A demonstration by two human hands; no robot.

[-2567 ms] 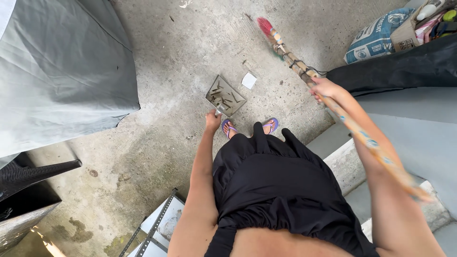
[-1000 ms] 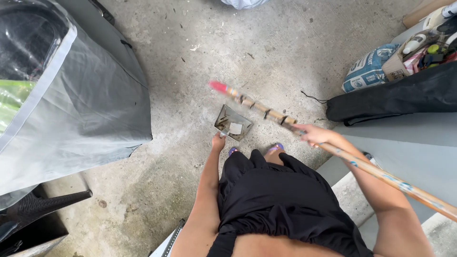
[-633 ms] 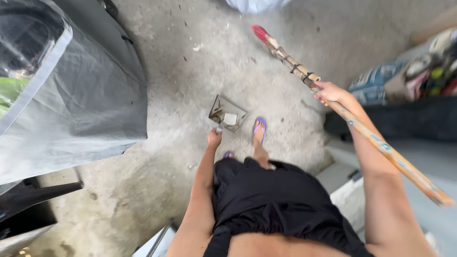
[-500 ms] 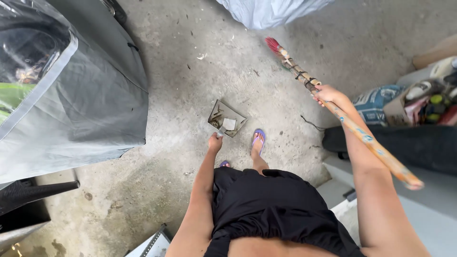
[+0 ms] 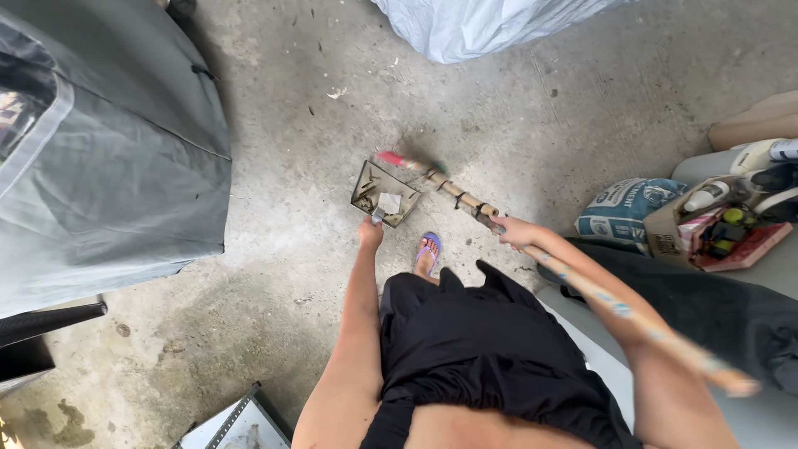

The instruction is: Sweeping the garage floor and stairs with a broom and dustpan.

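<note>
Person stands on a concrete floor, bent a little forward, both arms reaching down and ahead.

Left hand: closed around the short handle of a metal dustpan. Pan sits just beyond the knuckles, resting on the floor, mouth turned away from the hand. Inside it: dry bits of debris and a small pale scrap of paper.

Right hand: fingers wrapped tight around a long wooden broom handle. Shaft runs from behind the forearm, where its near end is blurred, forward past the fist and slants down to the left. Its reddish far end lies just past the dustpan's far rim; a dark smudge of bristles shows there, blurred, so contact with the pan cannot be told.

Between the two hands, slightly nearer the body: one foot in a purple sandal, flat on the floor.

Left of the left hand, well apart: a large grey cover draped over something bulky. Ahead of both hands, far off: a pale blue-white tarp. Right of the right hand: a blue and white sack on the floor, and beyond it a cardboard box of bottles and odds. Black cloth lies under the right forearm.
</note>
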